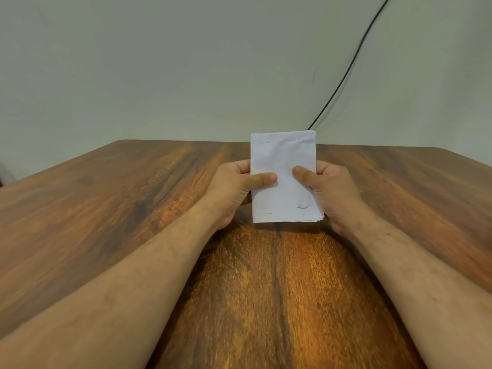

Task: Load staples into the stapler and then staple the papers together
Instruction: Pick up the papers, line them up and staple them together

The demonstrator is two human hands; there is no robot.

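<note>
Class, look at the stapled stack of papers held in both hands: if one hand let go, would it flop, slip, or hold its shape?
The stack of papers would probably droop only slightly: several sheets show at its lower right corner. It likely stays together, since staple marks show near the top and bottom edges. The left hand and right hand pinch it lightly, suggesting it is light.

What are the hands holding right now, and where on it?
Both grip a stack of white papers: the left hand at its left edge, the right hand at its right edge, thumbs on the front.
</note>
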